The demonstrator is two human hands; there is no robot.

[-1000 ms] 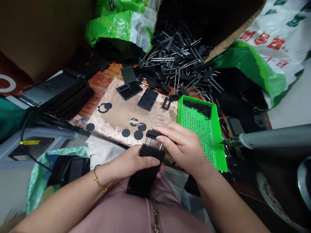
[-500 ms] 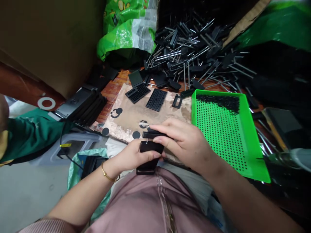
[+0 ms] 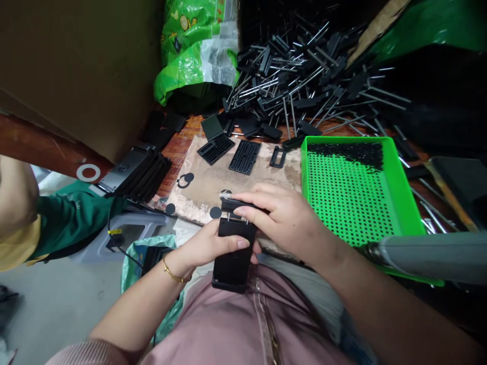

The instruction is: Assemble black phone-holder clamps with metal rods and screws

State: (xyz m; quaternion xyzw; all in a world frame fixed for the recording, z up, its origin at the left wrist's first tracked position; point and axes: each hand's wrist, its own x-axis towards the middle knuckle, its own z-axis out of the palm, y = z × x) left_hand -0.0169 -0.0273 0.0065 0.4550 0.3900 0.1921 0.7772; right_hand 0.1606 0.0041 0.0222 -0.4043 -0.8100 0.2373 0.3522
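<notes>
My left hand (image 3: 207,247) is closed around a flat black plastic case (image 3: 232,268), thumb across its face, the lower end against my lap. Gripped in my right hand (image 3: 291,218) is a black plastic bar (image 3: 229,205), held just above the case's top end. Two short lengths of metal rod show in the gap between bar and case. How far the rods sit inside the case is hidden. Beyond my hands, a cardboard-covered board (image 3: 201,172) carries ribbed black plates (image 3: 245,158) and a small black frame (image 3: 278,157).
A green perforated basket (image 3: 409,192) with small black pieces (image 3: 346,152) stands right. Behind lies a heap of black bars with metal rods (image 3: 297,86). Black cases (image 3: 131,170) are stacked left, near another person's green sleeve (image 3: 76,218). A grey tube (image 3: 437,258) crosses the basket's front.
The case has tilted so its broad face now shows, and two rods are visible below the bar. Both hands keep their hold. The view has shifted slightly, and the grey tube reaches further in.
</notes>
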